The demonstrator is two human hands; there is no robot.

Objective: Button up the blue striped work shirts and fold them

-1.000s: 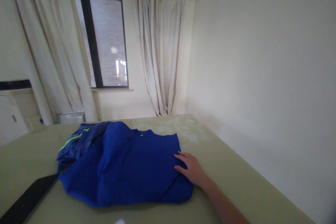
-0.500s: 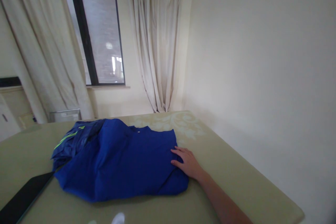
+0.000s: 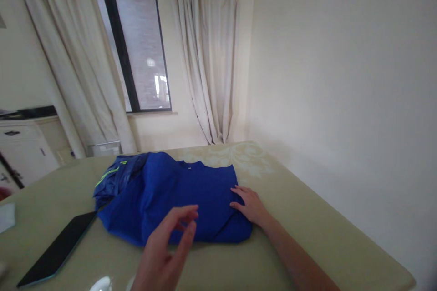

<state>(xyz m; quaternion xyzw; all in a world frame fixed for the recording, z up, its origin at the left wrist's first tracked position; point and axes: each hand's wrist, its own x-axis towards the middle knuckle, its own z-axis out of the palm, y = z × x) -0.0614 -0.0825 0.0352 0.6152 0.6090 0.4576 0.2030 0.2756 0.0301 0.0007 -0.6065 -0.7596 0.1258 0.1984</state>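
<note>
A blue shirt [image 3: 211,195] lies on the pale green tabletop [image 3: 293,186], its neckline toward the window and its right side tucked under. My right hand [image 3: 251,204] rests on the shirt's right edge, fingers stretched out over the fabric. In front of the shirt, my left hand [image 3: 170,245] hovers with fingers curved and a gap between thumb and fingers; it holds nothing. It covers part of the shirt's near edge. Against the shirt's left side lies a bunched dark blue garment [image 3: 121,175] with bright green stripes.
A flat black board-like item [image 3: 58,250] lies on the table at the left, its tip by the shirt. Farther left is a pale flat item [image 3: 7,217]. A wall [image 3: 341,100] runs along the right; curtains [image 3: 211,54] and a window [image 3: 143,50] stand behind. A white cabinet [image 3: 27,150] is at the far left.
My left hand has come into view from below, in front of the shirt. My right hand stays on the shirt's right edge. The view has turned slightly left.
</note>
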